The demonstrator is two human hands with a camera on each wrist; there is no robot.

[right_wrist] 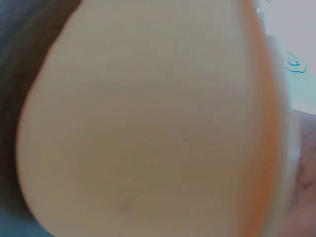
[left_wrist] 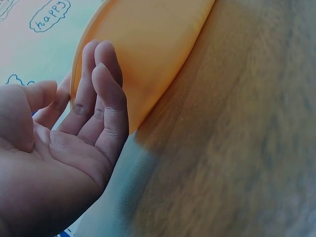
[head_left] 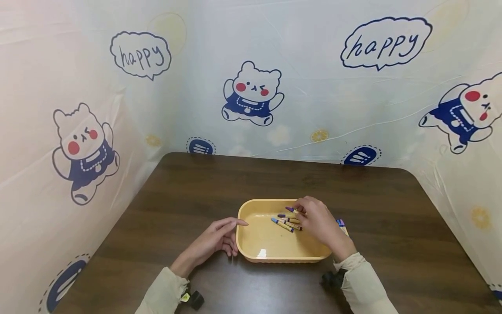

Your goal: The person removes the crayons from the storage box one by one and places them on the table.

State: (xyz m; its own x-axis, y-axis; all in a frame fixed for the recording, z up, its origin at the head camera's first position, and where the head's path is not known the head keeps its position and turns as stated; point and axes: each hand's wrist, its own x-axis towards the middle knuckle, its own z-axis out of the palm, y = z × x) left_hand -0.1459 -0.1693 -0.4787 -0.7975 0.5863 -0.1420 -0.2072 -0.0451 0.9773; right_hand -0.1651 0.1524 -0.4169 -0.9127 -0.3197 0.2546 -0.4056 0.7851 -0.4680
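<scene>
"What carries it all?"

"A dark brown worktop (head_left: 204,187), wood-grained, its far corners rounded, a pale sheen across its near side."

"And directly on it?"

"A yellow tray (head_left: 270,246), round-cornered and upright, sits near the middle, longer sides running left to right."

"Anything beside that?"

"A small item (head_left: 341,223) showing blue and purple, at the tray's right end, too hidden to identify."
</scene>
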